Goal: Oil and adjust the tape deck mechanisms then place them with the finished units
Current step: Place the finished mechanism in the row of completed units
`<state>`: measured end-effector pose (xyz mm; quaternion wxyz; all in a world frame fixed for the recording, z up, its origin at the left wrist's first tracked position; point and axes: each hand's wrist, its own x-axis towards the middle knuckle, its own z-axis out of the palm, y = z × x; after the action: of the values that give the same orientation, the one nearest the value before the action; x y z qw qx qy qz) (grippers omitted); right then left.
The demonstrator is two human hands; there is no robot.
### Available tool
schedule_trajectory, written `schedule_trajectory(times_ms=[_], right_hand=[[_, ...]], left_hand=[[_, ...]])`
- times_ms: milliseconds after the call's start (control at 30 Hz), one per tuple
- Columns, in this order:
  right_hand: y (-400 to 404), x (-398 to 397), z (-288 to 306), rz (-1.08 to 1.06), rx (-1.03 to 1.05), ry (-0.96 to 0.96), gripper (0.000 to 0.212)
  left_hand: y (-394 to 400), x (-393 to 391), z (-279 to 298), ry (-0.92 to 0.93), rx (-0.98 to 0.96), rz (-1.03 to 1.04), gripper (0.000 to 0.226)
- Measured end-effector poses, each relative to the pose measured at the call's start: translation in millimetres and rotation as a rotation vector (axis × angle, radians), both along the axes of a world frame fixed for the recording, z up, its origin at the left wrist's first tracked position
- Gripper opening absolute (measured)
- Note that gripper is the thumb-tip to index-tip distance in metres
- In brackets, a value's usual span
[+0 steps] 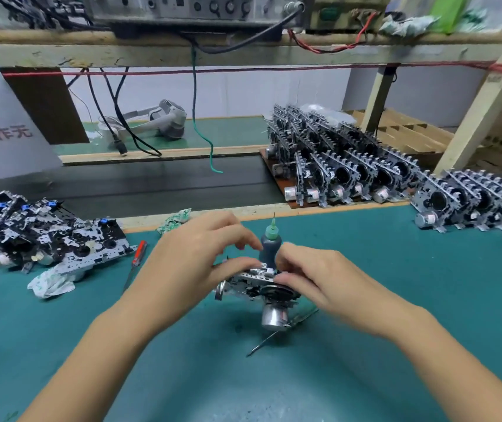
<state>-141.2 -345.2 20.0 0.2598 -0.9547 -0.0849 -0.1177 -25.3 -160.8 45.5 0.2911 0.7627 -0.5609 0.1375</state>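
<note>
1. Both hands, left (195,254) and right (313,275), grip the mechanism (257,284) above the worktop (396,300) centre.
2. Its long axis runs 9-to-3; motor points toward 6.
3. Oil bottle (269,248) stands upright behind it, needle toward 12.

On my green tabletop (396,269), a red-handled screwdriver (139,254) lies toward its left side, a crumpled wrapper (51,284) just left of it. Another crumpled wrapper (174,221) sits at the tabletop's far edge. Beyond that edge a white headset (164,121) rests, with black cables (112,117) and a green wire (196,117) hanging down from the wooden shelf (213,53) above.
</note>
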Motion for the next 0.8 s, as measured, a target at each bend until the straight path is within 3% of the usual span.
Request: schedule_trajectory(times_ms=[67,233,467,633,700,800], right_hand=[[-14.2,-19.4,13.5,-0.061,0.057,-0.042,0.017],[-64.4,-66.9,37.7,-0.259,-0.011,-0.064,0.018],[-156.8,-72.7,23.5,-0.619,0.001,-0.045,0.025],[-219.1,-35.3,-8.7,-0.757,0.006,0.029,0.022],[-238.4,-22.9,-15.7,-0.816,0.038,0.001,0.019],[-257.0,-6.7,-20.8,-0.897,0.073,-0.022,0.016]], left_hand=[[-18.2,-9.3,7.4,-0.092,0.036,-0.055,0.037],[-92.6,-32.8,16.6,-0.160,-0.047,-0.177,0.015],[-232.8,-50.1,-7.9,0.042,0.101,-0.152,0.035],[-296.4,-51.0,-54.0,0.340,0.121,-0.045,0.060],[-312.9,-51.1,-70.2,0.466,0.088,0.033,0.058],[-337.3,-47.4,-84.7,0.578,0.194,0.046,0.051]])
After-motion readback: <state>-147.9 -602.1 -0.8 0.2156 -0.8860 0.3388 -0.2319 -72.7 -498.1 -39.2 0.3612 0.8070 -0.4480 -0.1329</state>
